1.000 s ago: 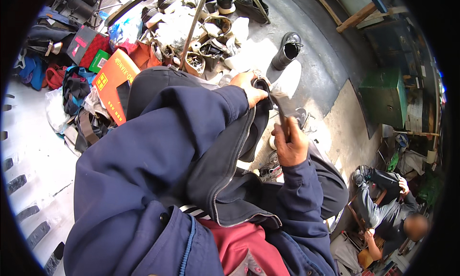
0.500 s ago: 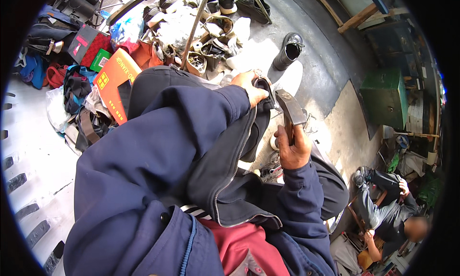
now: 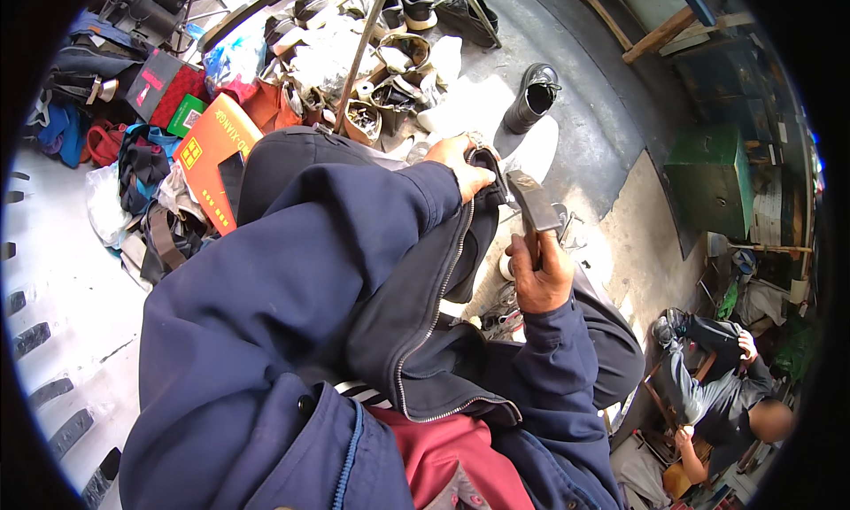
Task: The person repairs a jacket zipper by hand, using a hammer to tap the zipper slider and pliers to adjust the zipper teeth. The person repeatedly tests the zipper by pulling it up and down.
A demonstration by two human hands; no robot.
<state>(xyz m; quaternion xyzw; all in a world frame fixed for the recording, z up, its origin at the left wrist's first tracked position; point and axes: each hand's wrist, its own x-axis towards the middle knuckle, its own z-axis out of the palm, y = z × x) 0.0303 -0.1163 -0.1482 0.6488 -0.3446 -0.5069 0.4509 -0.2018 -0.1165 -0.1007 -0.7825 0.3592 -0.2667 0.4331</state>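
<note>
Beyond my knees, my left hand [image 3: 459, 163] is closed around a small black piece with a rounded opening [image 3: 487, 162]; its kind is hard to make out. A hammer [image 3: 535, 207] with a dark metal head is gripped in my right hand [image 3: 543, 278], fingers wrapped round its handle. One end of the hammer's head is close to the right side of the black piece; contact between them cannot be told. On the floor just past my hands stands a black lace-up shoe [image 3: 529, 103]. My open black jacket front [image 3: 398, 324], with its zip, hangs below my left hand.
A heap of open containers and small parts [image 3: 390, 85] lies ahead, with more shoes [image 3: 416, 3] behind. An orange box [image 3: 208, 169] and bags are at left. To the right are a green metal box [image 3: 708, 178] and a seated person [image 3: 717, 386].
The hammer's head has shifted down very slightly near the black piece. My left hand keeps its hold and place.
</note>
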